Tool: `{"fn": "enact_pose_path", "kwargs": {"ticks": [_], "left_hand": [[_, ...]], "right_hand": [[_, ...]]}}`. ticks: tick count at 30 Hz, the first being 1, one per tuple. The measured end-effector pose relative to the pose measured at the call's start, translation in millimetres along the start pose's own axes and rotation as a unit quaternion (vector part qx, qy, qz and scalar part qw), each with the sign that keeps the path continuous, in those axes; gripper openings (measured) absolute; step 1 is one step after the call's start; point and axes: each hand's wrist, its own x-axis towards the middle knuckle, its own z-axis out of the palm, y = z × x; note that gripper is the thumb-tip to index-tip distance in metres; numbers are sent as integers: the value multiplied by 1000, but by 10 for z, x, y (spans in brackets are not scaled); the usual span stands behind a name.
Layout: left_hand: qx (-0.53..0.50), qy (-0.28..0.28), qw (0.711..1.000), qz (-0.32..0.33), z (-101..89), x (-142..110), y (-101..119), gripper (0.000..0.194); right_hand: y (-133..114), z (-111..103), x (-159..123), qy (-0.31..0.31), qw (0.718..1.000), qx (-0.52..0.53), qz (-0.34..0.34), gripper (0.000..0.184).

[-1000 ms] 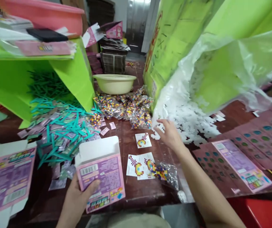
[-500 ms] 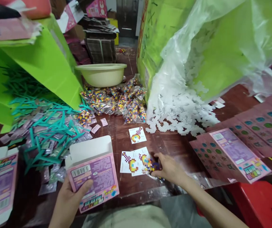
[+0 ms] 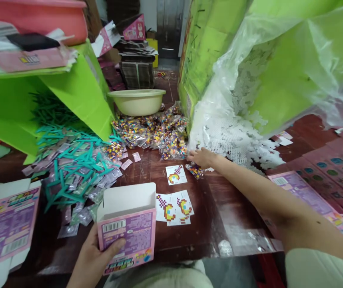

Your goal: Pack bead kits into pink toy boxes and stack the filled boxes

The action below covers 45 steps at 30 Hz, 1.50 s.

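My left hand (image 3: 104, 250) grips a pink and purple printed box (image 3: 128, 234) by its lower left side, thumb on the front. The box's top is open, with a white flap standing up. Reaching forward, my right hand (image 3: 203, 158) has its fingers curled at the edge of a pile of white perforated pegboards (image 3: 230, 138). A small clear bag of colourful beads (image 3: 195, 170) hangs or lies just under these fingers; the exact grip is partly hidden. Nearer me are overlapping pattern cards (image 3: 167, 208), and a single pattern card (image 3: 176, 175) lies beyond them.
Teal plastic tweezers (image 3: 66, 176) and small packets spill from a green box at left. Bagged beads (image 3: 147, 130) lie before a cream basin (image 3: 138, 102). Another printed box (image 3: 8, 224) stands at left. Pink printed sheets (image 3: 336, 168) lie at right.
My right hand has moved forward from the overlapping cards to the pegboard pile, and the bead bag has shifted forward with it. My left hand still holds the box. The view has turned slightly left.
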Motion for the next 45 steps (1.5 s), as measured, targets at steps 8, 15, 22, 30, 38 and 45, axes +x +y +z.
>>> {"fn": "enact_pose_path", "kwargs": {"ticks": [8,15,22,30,38,45], "left_hand": [[-49,-17,998,-32,-37,-43,-38,71],[-50,-74,996,-11,-64,94,-50,61],[-36,-145,988,31,36,164,-16,56],[-16,-197,977,74,265,172,145,48],[-128,-166,974,89,114,343,-173,51],[-103,-165,975,106,154,340,-176,52]], "right_hand": [[-66,102,-7,39,997,-49,-49,52],[-36,-91,-244,57,997,-24,-56,41],[-657,-1265,-698,214,968,101,-89,24],[-1766,-1732,-557,171,964,31,-199,18],[-1278,-1916,-695,299,913,191,-202,36],[-1660,-1441,-756,428,850,206,-226,26]]}}
